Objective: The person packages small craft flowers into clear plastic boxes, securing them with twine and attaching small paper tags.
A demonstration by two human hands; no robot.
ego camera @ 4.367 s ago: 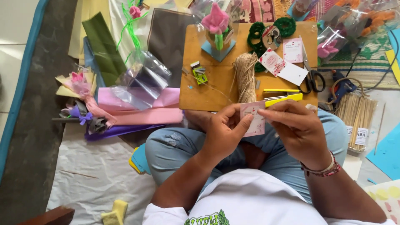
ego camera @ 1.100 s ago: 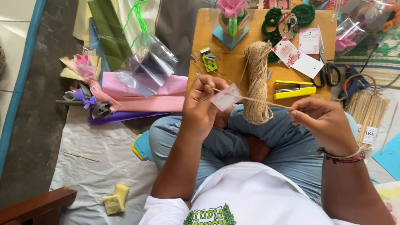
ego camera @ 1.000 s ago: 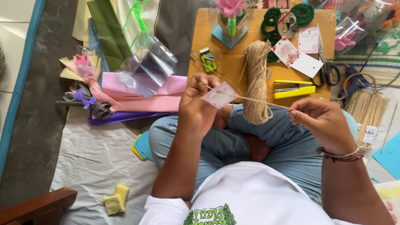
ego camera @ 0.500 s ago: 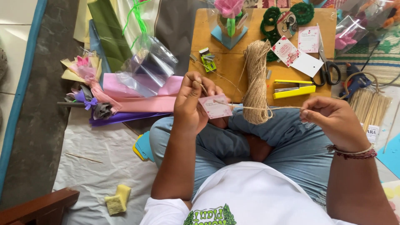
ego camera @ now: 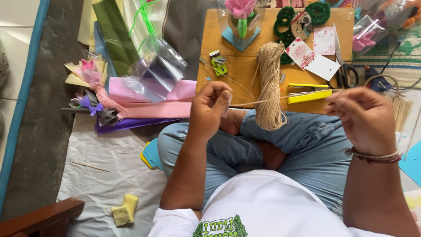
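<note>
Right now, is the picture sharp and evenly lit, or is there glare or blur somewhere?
Head view: soft, even daylight with faint shadows; the clear plastic wrap shows white glare; the left hand, right hand and the twine strand between them are sharp enough, the small tag in the left grip is edge-on and hard to read; straight edges bend slightly near the borders.

The person wears a white T-shirt (ego camera: 267, 206) with short sleeves. On the chest of the T-shirt there is a green printed design with leaf shapes. Below the T-shirt, toward the tabletop (ego camera: 245, 66), the legs are covered by light blue jeans (ego camera: 302, 145), faded and with small ripped places on the thigh. On the wrist of the right hand (ego camera: 362, 116) sit a thin pale band and a dark red beaded bracelet (ego camera: 372, 157). The left hand (ego camera: 210, 109) and its forearm are bare.
</note>
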